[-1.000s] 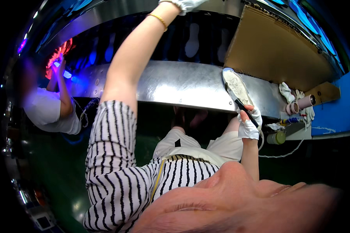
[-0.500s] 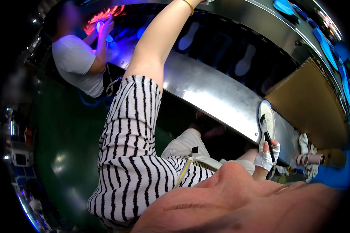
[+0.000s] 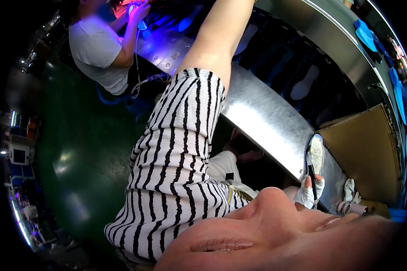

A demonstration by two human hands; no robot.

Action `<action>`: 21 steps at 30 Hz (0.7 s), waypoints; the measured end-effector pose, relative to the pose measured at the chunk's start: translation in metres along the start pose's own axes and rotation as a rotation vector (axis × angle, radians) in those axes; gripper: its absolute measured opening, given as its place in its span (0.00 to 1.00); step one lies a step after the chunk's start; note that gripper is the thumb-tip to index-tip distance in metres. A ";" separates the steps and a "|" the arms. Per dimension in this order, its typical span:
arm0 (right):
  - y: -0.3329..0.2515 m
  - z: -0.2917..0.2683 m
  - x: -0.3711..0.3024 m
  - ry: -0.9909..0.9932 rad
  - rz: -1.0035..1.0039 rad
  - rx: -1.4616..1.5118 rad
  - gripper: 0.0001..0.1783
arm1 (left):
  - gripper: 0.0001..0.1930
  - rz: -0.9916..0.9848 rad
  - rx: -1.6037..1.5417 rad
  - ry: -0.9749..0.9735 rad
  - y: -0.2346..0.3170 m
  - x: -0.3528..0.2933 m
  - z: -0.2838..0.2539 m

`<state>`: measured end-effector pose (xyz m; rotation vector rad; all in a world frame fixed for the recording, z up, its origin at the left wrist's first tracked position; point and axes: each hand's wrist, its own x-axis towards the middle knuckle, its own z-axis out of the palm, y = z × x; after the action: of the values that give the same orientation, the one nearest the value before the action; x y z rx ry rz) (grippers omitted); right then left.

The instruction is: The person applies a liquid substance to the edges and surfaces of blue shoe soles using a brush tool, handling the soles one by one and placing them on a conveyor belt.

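My right hand (image 3: pixel 308 193), in a white glove with bare fingertips, is closed around the black handle of a brush (image 3: pixel 313 177). The upper end of the brush lies over a white shoe sole (image 3: pixel 318 151), which rests on the metal bench beside the cardboard. Whether the bristles touch the sole is hard to tell. My left arm (image 3: pixel 212 43), in a black-and-white striped sleeve, stretches away across the bench. Its hand is beyond the top edge of the picture, so what it touches does not show.
A metal bench (image 3: pixel 267 119) runs along a dark recess holding pale soles (image 3: pixel 305 83). A tall cardboard sheet (image 3: pixel 362 151) stands at the right, near white gloves (image 3: pixel 349 189) and a roll (image 3: pixel 353 208). Blue shoe pieces (image 3: pixel 365 35) lie far right. A co-worker (image 3: pixel 97 56) sits at the left under violet light.
The view has shifted, so the bench and co-worker appear displaced. My left hand, partly at the top edge before, is out of view. The brush has drawn back toward the sole's near end.
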<state>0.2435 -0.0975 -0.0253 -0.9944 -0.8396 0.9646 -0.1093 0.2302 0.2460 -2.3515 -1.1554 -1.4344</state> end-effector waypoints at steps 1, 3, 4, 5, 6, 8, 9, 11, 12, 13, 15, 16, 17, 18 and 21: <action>-0.004 0.004 0.000 -0.013 -0.020 0.029 0.16 | 0.11 0.006 -0.026 0.005 0.000 0.004 0.002; -0.011 0.014 -0.002 0.039 -0.038 0.051 0.16 | 0.11 0.005 -0.062 0.006 0.000 0.006 -0.001; -0.013 0.019 -0.002 0.043 -0.047 0.033 0.16 | 0.11 0.001 -0.078 0.017 -0.002 0.005 -0.005; -0.015 0.022 -0.003 0.045 -0.052 0.018 0.16 | 0.11 0.006 -0.090 0.030 -0.003 0.004 -0.011; -0.017 0.025 -0.005 0.036 -0.056 0.025 0.16 | 0.11 0.026 -0.098 0.046 -0.003 0.001 -0.015; -0.026 0.021 -0.014 0.078 -0.116 -0.008 0.16 | 0.10 0.295 -0.053 0.128 0.015 0.004 0.004; -0.026 0.013 -0.016 0.107 -0.145 -0.020 0.16 | 0.09 0.463 0.004 0.180 0.024 0.007 0.016; -0.030 0.003 -0.016 0.129 -0.201 -0.106 0.15 | 0.09 0.359 -0.192 0.187 0.060 -0.004 0.008; -0.034 -0.003 -0.017 0.157 -0.233 -0.156 0.15 | 0.07 0.741 0.167 0.554 0.055 0.002 0.008; -0.035 -0.005 -0.022 0.161 -0.242 -0.195 0.15 | 0.10 0.370 -0.368 0.518 0.055 -0.001 0.009; -0.014 -0.004 -0.014 0.140 -0.187 -0.073 0.14 | 0.12 0.232 -1.109 0.356 0.034 -0.006 -0.022; -0.017 -0.019 -0.012 0.136 -0.161 -0.033 0.14 | 0.14 -0.020 -1.334 0.561 0.076 -0.015 -0.029; -0.021 -0.015 -0.012 0.147 -0.155 -0.002 0.13 | 0.14 -0.219 -1.647 0.536 0.095 -0.030 -0.037; -0.027 -0.007 -0.012 0.078 -0.192 -0.006 0.11 | 0.11 0.035 -1.831 0.256 0.095 -0.048 -0.041; -0.030 0.016 -0.018 0.113 -0.215 -0.122 0.10 | 0.13 0.091 -1.605 0.329 0.126 -0.095 -0.016</action>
<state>0.2303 -0.1168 0.0055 -1.0297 -0.8988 0.6742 -0.0580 0.0846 0.2087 -2.3995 0.5502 -3.1992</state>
